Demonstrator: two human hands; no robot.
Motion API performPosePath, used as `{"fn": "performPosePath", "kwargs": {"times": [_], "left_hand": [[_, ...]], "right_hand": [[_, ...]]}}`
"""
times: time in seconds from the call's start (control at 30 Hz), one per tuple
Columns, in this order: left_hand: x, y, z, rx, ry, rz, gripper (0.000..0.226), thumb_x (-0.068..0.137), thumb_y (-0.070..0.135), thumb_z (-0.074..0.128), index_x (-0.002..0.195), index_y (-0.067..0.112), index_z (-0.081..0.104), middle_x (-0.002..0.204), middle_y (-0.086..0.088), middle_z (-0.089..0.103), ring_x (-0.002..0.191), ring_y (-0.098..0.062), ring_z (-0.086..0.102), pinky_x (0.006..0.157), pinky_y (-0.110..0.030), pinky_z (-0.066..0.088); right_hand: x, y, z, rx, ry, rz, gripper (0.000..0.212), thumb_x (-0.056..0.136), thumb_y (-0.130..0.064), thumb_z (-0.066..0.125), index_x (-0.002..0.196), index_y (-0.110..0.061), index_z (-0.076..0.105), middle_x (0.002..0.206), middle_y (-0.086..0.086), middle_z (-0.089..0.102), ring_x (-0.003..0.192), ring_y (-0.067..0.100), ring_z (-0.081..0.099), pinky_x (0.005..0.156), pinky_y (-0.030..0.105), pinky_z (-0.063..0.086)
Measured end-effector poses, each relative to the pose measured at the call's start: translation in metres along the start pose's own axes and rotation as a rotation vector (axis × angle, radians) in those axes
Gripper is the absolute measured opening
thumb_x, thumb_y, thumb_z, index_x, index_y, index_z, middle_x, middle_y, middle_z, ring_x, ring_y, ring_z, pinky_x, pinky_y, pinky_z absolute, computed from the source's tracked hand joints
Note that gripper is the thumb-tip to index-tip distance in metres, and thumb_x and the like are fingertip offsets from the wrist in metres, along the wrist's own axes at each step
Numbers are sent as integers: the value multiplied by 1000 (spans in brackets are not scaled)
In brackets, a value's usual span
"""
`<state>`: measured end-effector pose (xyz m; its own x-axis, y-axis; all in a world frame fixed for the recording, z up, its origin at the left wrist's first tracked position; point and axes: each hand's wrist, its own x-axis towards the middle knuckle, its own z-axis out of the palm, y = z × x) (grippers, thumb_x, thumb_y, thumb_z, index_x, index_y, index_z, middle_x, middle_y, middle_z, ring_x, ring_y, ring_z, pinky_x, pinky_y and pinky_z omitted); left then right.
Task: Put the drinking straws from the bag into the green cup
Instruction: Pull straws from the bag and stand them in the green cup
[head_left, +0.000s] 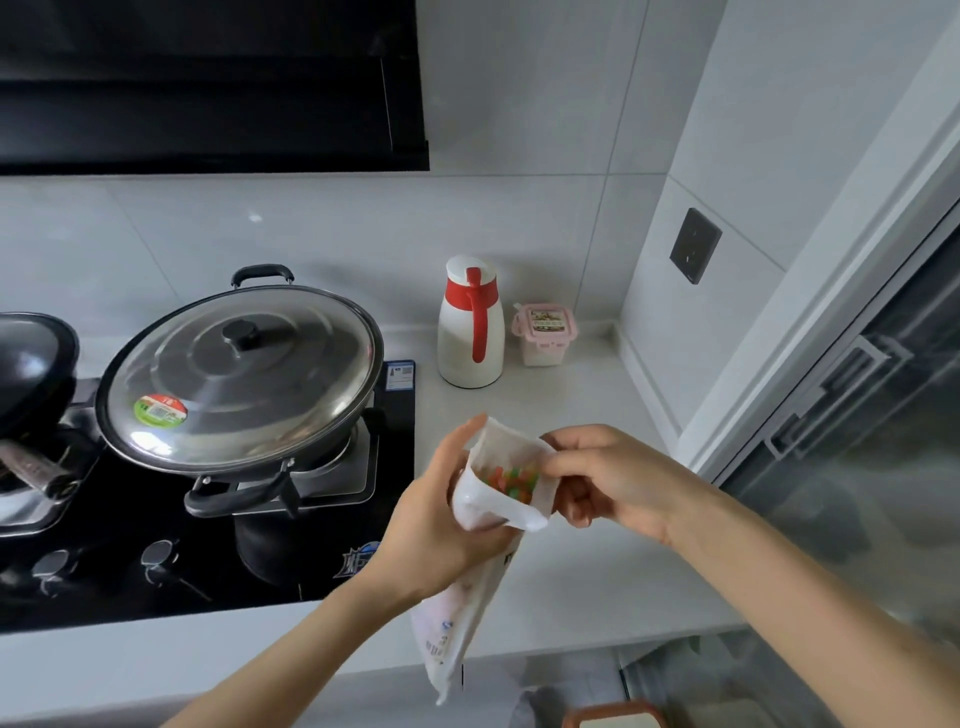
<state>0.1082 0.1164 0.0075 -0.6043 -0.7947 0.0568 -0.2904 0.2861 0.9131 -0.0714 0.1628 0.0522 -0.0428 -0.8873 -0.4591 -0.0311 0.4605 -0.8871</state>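
Early going: the left hand (441, 525) grips the white straw bag (480, 561) above the countertop's (571, 415) front edge, the right hand (613, 480) pinches its mouth open, coloured straw tips (506, 480) still inside, no green cup visible

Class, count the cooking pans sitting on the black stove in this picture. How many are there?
2. The large lidded steel wok sits on the stove's right burner; a dark uncovered wok sits at the left edge, partly cut off. More may lie beyond the frame.
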Motion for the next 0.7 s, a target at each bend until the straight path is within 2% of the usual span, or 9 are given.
{"fn": "performPosePath", "kwargs": {"times": [0.13,0.23,0.33,0.43,0.5,0.57,0.6,0.63,0.7], "left_hand": [[11,0,-3,197,24,30,88,65,17,80,139,34,34,96,7,68,84,-14,65,78,-33,55],[24,6,-3,480,-10,-7,86,69,20,72,142,33,29,94,1,72,82,-22,67,76,-33,55],[44,13,-1,788,-112,-52,79,68,22,67,138,31,30,80,2,65,73,-23,60,66,-30,50],[68,18,2,968,-275,-105,70,67,24,69,130,26,38,74,7,54,72,-21,57,63,-29,48],[86,18,5,1016,-384,-188,66,67,27,72,125,22,42,82,7,57,81,-20,61,67,-30,50],[107,15,13,1041,-533,-329,62,68,32,73,121,18,44,88,3,57,84,-20,59,68,-30,47],[118,12,17,1028,-623,-408,56,68,34,73,115,17,47,88,2,57,83,-20,58,69,-30,46],[128,6,19,983,-707,-485,47,67,35,74,104,16,51,85,1,58,80,-20,58,70,-30,47],[145,-5,20,821,-792,-657,35,65,33,75,89,15,58,78,-1,61,74,-21,61,72,-30,51]], "right_hand": [[12,8,-9,-126,8,-12,25,97,-22,48,88,-10,67,68,8,62,52,16,54,46,25,43],[26,16,-13,-121,65,11,36,98,-37,42,100,-12,67,81,10,68,67,18,64,56,30,54],[48,25,-15,54,39,101,44,99,-40,36,111,-7,63,95,15,68,78,23,67,69,38,59],[71,34,-20,413,-42,231,47,98,-42,37,115,-4,60,95,16,63,80,29,63,74,41,55],[85,42,-21,599,-86,294,44,98,-41,37,106,-6,63,94,15,61,78,29,59,75,40,51],[100,53,-23,698,-87,337,43,99,-39,36,83,-10,64,93,13,60,73,27,57,76,41,50],[106,57,-24,736,-76,346,43,99,-37,36,79,-11,63,93,13,59,72,27,57,76,40,50],[111,61,-25,788,-64,357,41,99,-38,36,84,-10,63,96,14,60,77,27,58,75,40,50],[119,69,-26,912,-39,397,42,99,-39,36,110,-6,59,112,17,60,97,32,59,78,40,49]]}}
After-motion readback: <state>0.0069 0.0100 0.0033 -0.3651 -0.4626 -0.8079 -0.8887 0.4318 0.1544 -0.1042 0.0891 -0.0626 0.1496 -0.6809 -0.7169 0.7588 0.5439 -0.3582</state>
